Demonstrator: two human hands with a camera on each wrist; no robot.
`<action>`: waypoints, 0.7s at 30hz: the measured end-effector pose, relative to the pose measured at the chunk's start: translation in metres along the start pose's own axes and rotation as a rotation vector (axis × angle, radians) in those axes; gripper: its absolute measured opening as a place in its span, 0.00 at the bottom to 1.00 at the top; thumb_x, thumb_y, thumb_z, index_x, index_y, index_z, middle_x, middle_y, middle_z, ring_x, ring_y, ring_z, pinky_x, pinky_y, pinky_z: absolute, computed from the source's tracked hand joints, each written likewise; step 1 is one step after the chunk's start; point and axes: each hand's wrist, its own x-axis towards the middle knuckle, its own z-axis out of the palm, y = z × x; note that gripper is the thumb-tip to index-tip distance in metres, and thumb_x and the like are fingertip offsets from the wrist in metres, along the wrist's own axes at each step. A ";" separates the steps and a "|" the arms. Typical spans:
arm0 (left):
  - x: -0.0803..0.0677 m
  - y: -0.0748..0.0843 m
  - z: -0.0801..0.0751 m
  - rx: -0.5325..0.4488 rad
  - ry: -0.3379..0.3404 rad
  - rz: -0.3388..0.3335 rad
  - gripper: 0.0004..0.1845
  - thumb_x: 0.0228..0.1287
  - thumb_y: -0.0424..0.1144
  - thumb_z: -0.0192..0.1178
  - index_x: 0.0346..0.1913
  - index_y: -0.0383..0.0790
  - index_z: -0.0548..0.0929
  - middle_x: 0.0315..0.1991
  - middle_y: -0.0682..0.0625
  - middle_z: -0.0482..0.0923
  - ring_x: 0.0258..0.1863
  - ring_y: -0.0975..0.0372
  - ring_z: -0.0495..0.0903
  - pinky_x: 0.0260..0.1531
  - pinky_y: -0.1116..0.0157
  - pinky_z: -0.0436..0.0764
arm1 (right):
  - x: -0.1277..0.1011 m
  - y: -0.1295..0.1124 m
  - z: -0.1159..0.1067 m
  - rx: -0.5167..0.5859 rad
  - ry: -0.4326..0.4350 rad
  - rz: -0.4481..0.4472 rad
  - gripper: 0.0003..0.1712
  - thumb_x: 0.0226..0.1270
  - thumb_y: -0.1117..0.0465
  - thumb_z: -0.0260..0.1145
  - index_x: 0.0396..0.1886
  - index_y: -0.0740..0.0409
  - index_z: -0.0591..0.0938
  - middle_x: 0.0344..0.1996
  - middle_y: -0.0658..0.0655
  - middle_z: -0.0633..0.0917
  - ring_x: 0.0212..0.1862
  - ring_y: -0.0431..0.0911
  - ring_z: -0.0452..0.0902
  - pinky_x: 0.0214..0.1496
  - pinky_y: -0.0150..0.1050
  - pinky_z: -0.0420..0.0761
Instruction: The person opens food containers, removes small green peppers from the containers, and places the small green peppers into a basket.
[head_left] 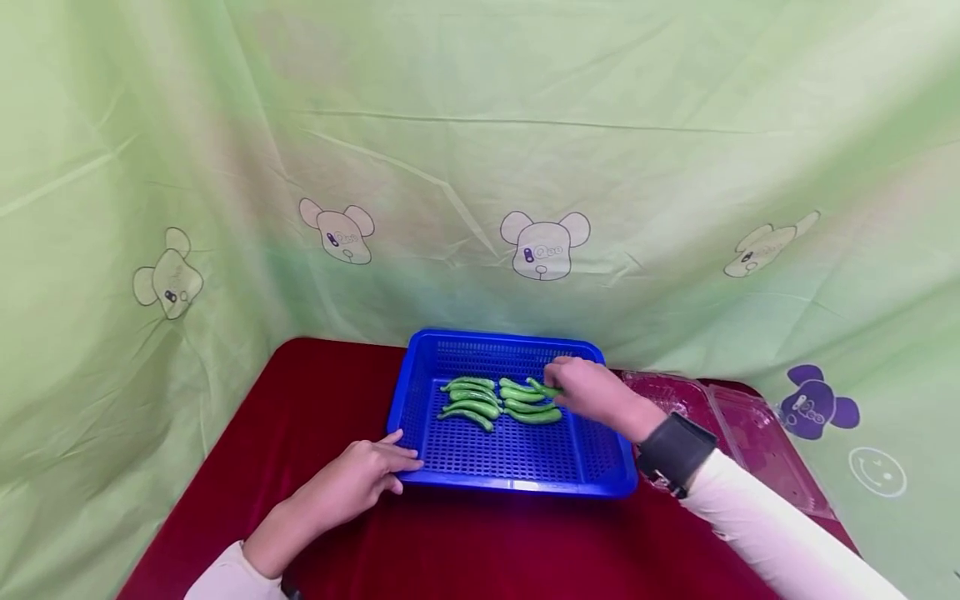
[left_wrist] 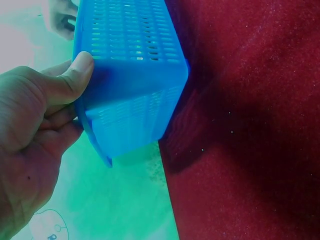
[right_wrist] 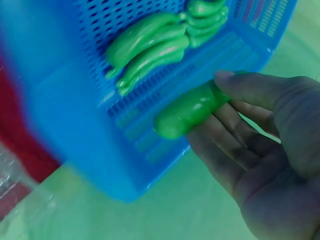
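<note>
A blue perforated plastic basket [head_left: 510, 483] stands on the dark red cloth. Inside it lie several curved, glossy green vegetables that look like peppers [head_left: 472, 397], arranged in two side-by-side groups. At the near left corner, my left hand [head_left: 367, 471] grips the basket rim; its thumb [left_wrist: 80, 70] presses the outer wall. My right hand [head_left: 588, 385] is over the basket's right side and pinches one green pepper [right_wrist: 187, 112] between thumb and fingers. In the right wrist view this pepper's blunt end points away from the palm, while the fingers hide its other end.
A clear plastic container [head_left: 750, 433] lies to the right of the basket, partly behind the right forearm. Green curtains [head_left: 450, 167] with cartoon bear heads hang behind and at both sides of the red-covered table [head_left: 322, 400].
</note>
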 end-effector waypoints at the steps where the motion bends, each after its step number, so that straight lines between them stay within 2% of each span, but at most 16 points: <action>1: 0.000 0.000 0.000 -0.002 0.000 0.001 0.18 0.51 0.23 0.73 0.47 0.34 0.91 0.44 0.42 0.91 0.54 0.44 0.87 0.57 0.47 0.84 | 0.004 -0.003 0.003 0.003 -0.028 -0.001 0.12 0.52 0.71 0.73 0.27 0.54 0.79 0.28 0.47 0.76 0.30 0.41 0.73 0.28 0.35 0.76; 4: 0.000 0.001 0.000 -0.003 -0.001 -0.004 0.18 0.51 0.22 0.73 0.47 0.34 0.91 0.44 0.42 0.91 0.55 0.43 0.86 0.57 0.47 0.84 | 0.014 -0.012 0.011 0.018 -0.102 -0.011 0.17 0.50 0.73 0.72 0.23 0.53 0.72 0.25 0.46 0.66 0.28 0.41 0.61 0.28 0.32 0.64; 8: 0.000 0.000 0.000 0.002 -0.004 -0.020 0.18 0.51 0.23 0.73 0.47 0.35 0.91 0.45 0.43 0.91 0.55 0.43 0.86 0.57 0.47 0.84 | 0.023 -0.020 0.024 -0.011 -0.180 -0.033 0.24 0.49 0.74 0.72 0.19 0.51 0.65 0.23 0.45 0.59 0.26 0.40 0.56 0.27 0.33 0.58; 12: -0.001 0.000 0.000 0.003 -0.009 -0.028 0.18 0.52 0.23 0.73 0.48 0.35 0.91 0.45 0.43 0.91 0.55 0.43 0.86 0.57 0.47 0.84 | 0.027 -0.027 0.037 -0.126 -0.246 -0.059 0.27 0.49 0.73 0.73 0.15 0.48 0.64 0.18 0.46 0.64 0.22 0.41 0.62 0.23 0.38 0.70; 15: -0.001 0.001 0.000 -0.002 -0.012 -0.021 0.18 0.52 0.23 0.73 0.48 0.35 0.91 0.45 0.43 0.91 0.55 0.43 0.86 0.57 0.47 0.84 | 0.028 -0.032 0.047 -0.226 -0.286 -0.084 0.24 0.51 0.70 0.74 0.13 0.47 0.68 0.17 0.49 0.75 0.23 0.45 0.73 0.26 0.45 0.82; 18: 0.000 0.001 -0.001 -0.009 -0.015 -0.013 0.18 0.52 0.23 0.73 0.48 0.35 0.91 0.45 0.43 0.91 0.55 0.43 0.86 0.57 0.47 0.84 | 0.027 -0.035 0.058 -0.284 -0.307 -0.100 0.22 0.54 0.68 0.75 0.15 0.48 0.71 0.19 0.52 0.80 0.26 0.47 0.80 0.29 0.46 0.86; 21: 0.001 0.001 -0.001 -0.012 -0.016 -0.007 0.17 0.52 0.23 0.73 0.48 0.34 0.91 0.44 0.44 0.91 0.55 0.43 0.86 0.57 0.47 0.84 | 0.028 -0.035 0.065 -0.320 -0.307 -0.092 0.20 0.56 0.68 0.74 0.16 0.50 0.73 0.20 0.53 0.82 0.27 0.49 0.82 0.28 0.45 0.87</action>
